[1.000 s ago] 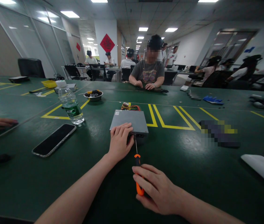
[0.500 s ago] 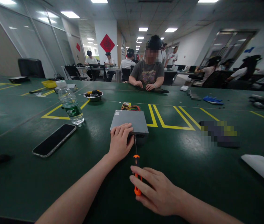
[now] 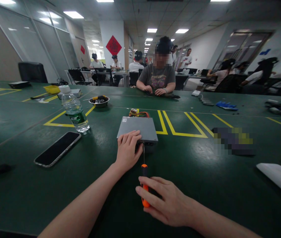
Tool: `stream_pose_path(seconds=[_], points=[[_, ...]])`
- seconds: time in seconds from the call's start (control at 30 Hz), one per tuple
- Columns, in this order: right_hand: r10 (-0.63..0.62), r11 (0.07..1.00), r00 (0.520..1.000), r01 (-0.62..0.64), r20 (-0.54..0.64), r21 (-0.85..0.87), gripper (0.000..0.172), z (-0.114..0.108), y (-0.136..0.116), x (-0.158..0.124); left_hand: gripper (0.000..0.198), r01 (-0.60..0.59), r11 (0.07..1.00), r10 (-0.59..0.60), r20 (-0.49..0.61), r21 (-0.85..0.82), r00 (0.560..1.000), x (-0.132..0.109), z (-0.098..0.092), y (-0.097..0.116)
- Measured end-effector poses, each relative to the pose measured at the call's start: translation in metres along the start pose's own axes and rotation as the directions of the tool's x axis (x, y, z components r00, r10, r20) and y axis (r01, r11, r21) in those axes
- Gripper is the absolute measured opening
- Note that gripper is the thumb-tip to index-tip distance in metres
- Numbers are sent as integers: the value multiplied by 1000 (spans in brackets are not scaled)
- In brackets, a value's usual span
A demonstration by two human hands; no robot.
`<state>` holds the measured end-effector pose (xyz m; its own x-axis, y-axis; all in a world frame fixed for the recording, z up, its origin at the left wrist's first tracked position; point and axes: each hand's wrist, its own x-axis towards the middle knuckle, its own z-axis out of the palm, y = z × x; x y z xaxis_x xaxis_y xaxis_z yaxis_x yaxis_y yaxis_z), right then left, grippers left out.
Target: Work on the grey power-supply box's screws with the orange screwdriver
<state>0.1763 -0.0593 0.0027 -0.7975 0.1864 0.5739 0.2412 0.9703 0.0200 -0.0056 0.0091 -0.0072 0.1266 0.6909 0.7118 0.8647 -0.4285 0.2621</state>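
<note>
Your left hand (image 3: pixel 127 152) pins the flat grey metal box (image 3: pixel 140 127), right hand (image 3: pixel 166 206) clamps the orange-handled screwdriver (image 3: pixel 144 169): keep its shaft straight.

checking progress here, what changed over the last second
The right hand slid slightly left on the orange screwdriver, swinging its handle end left. Another person's hand at the table's left edge has gone. The left hand still presses the grey box, the screwdriver tip still at its front edge; bottle and phone unmoved.

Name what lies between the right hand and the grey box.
The thin shaft of the screwdriver, running from the right hand to the grey box; head view.
</note>
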Motion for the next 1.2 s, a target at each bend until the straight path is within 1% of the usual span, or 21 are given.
stream_pose_path(seconds=[0.07,0.17,0.23,0.3,0.4,0.5,0.67,0.73,0.83,0.9,1.07,1.2], points=[[-25,999,1000,25,8,-30,26,1,0,0,23,0,1000,0,2,-2,1000,0,0,0],[-58,998,998,57,-32,-40,18,5,1,-2,22,-5,1000,5,1,-3,1000,0,0,0],[-56,998,997,54,-61,-28,15,8,2,-4,22,-7,1000,7,2,0,1000,0,0,-1],[-26,1000,997,26,-72,-7,19,7,2,-4,22,-4,1000,4,-1,3,1000,0,0,-1],[13,1000,999,-14,-40,-12,27,4,1,-1,21,-9,1000,9,-10,5,1000,0,1,-1],[0,998,1000,0,-9,-57,26,3,1,1,20,-16,1000,16,-15,5,1000,0,2,-2],[-46,998,992,40,-116,-53,24,7,5,-6,19,-8,1000,8,-15,0,1000,0,3,-3],[-42,998,992,38,-118,-42,25,7,5,-8,18,-5,1000,5,-18,1,1000,0,3,-3],[-31,999,996,27,-84,-46,24,7,5,-7,18,-2,1000,2,-19,5,1000,0,3,-2],[-32,998,996,28,-81,-50,25,6,5,-6,18,-2,1000,2,-19,6,1000,0,2,-1],[-62,996,984,51,-167,-68,28,-1,7,-10,18,0,1000,0,-18,8,1000,0,3,-2],[-78,994,978,61,-195,-88,32,-11,12,-23,18,-9,1000,9,-8,15,1000,0,2,-2]])
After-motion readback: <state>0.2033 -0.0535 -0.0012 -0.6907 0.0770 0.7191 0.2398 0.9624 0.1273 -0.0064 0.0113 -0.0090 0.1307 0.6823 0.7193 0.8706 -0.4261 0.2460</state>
